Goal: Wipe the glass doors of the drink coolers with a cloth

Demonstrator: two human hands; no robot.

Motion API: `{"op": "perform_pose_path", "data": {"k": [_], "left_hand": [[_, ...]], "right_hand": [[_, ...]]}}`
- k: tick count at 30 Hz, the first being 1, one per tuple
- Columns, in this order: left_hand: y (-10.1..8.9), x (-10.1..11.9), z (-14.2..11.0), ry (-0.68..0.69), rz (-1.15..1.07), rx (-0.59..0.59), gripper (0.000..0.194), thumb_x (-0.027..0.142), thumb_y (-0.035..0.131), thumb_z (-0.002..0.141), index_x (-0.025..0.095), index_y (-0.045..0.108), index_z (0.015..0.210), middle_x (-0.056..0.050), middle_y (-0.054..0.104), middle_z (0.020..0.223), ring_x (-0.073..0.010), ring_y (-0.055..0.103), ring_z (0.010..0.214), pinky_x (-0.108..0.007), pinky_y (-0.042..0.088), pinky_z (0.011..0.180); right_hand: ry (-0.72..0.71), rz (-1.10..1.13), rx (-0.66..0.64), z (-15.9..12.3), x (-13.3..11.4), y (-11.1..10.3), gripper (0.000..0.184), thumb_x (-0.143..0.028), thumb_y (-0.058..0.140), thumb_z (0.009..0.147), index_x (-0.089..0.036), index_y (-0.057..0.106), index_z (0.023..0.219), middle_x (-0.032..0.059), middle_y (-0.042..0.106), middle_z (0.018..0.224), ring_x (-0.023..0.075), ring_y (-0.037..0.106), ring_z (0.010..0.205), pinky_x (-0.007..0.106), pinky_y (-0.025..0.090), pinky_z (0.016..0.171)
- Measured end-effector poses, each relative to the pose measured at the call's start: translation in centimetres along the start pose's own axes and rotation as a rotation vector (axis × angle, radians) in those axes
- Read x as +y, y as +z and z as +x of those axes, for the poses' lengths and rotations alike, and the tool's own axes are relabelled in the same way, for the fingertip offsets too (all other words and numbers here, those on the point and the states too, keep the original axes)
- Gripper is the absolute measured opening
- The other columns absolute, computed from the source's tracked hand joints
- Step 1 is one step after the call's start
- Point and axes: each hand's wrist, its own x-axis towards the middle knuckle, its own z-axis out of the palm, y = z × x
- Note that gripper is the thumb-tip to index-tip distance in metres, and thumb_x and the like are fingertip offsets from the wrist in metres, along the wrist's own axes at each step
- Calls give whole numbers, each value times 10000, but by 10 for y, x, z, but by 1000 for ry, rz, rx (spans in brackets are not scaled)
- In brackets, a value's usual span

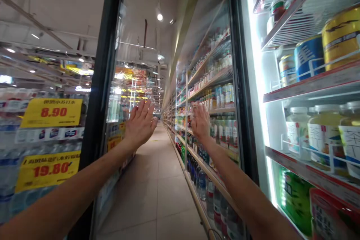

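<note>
Both bare hands are up at a black-framed glass door, which stands swung out beside a lit drinks cooler. The left hand is left of the pane's middle, its fingers extended upward and somewhat spread, thumb out to the side, holding nothing. The right hand is nearer the pane's right edge, blurred, fingers also extended and apparently empty. Whether either palm touches the glass cannot be told.

The step in hand seems to be placing or steadying the hands at the door; moving the pane would call for flat, even palm contact, clear of the frame edges.

The cooler's shelves are stocked. Along the front edge of the middle shelf stand a gold can and, to its left, a blue can; what they contain is hidden. On the shelf below, white-capped bottles hold pale yellowish liquid behind a wire guard. Under that shelf are a green package and a red package, contents unseen. Left of the door, a yellow 8.90 price sign hangs above a 19.80 price sign, among bottled drinks.
</note>
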Motion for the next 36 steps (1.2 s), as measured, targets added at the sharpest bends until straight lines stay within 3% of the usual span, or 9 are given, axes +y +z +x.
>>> {"op": "perform_pose_path", "data": {"k": [3, 6, 8, 15, 21, 26, 29, 34, 36], "left_hand": [[-3, -5, -5, 27, 13, -26, 549, 342, 349, 875, 166, 241, 1384, -86, 245, 1455, -218, 160, 1360, -439, 191, 1095], [-6, -7, -11, 41, 25, -43, 536, 333, 349, 878, 139, 270, 1372, -95, 253, 1451, -220, 148, 1362, -436, 174, 1102], [-7, -7, -13, 40, 28, -44, 531, 324, 344, 881, 115, 282, 1365, -105, 250, 1450, -218, 134, 1364, -433, 159, 1108], [-8, -15, -19, 81, 31, -70, 548, 328, 365, 877, 148, 247, 1381, -93, 242, 1453, -215, 140, 1364, -447, 142, 1110], [-13, -19, -25, 91, 38, -94, 530, 331, 354, 884, 145, 270, 1373, -82, 252, 1449, -206, 162, 1359, -420, 154, 1113], [-11, -21, -28, 90, 36, -82, 536, 339, 341, 891, 137, 252, 1379, -74, 232, 1456, -200, 144, 1363, -407, 149, 1118], [-11, -22, -32, 89, 44, -81, 528, 334, 330, 896, 136, 252, 1379, -69, 242, 1453, -198, 151, 1361, -406, 152, 1117], [-13, -22, -40, 82, 56, -82, 521, 329, 331, 896, 135, 264, 1374, -66, 246, 1451, -204, 162, 1359, -411, 167, 1112], [-11, -21, -43, 77, 55, -75, 518, 325, 339, 893, 137, 274, 1371, -66, 257, 1448, -206, 164, 1358, -413, 166, 1113]], "right_hand": [[-71, -14, -67, 1, 9, -13, 481, -264, 365, 812, -185, 453, 1278, 74, 373, 1404, 215, 220, 1349, 469, 228, 1087], [471, -87, 200, 8, 31, -24, 520, -237, 302, 815, -106, 401, 1309, 163, 339, 1404, 280, 239, 1334, 575, 221, 1045], [588, -76, 244, 16, 20, -18, 538, -235, 286, 823, -61, 364, 1326, 193, 307, 1412, 292, 212, 1341, 578, 220, 1043], [-322, 57, -173, 21, -64, 8, 475, -281, 383, 824, -201, 438, 1289, 38, 351, 1422, 196, 179, 1364, 439, 211, 1099], [477, -50, 222, 33, -11, -4, 534, -230, 305, 818, -39, 376, 1312, 208, 319, 1405, 296, 242, 1329, 562, 233, 1040], [-194, 61, -17, 20, -80, 19, 479, -249, 375, 823, -153, 432, 1290, 91, 350, 1416, 224, 169, 1364, 456, 238, 1087], [-390, 32, -145, 13, -74, 12, 490, -250, 404, 812, -194, 421, 1299, 68, 366, 1411, 212, 208, 1355, 462, 216, 1093], [400, -80, 223, 28, -12, -2, 519, -241, 322, 813, -85, 406, 1301, 186, 360, 1385, 307, 278, 1311, 573, 248, 1028], [440, -55, 270, 32, -28, 7, 514, -238, 314, 818, -60, 414, 1290, 202, 355, 1382, 307, 267, 1316, 558, 254, 1034]]}}
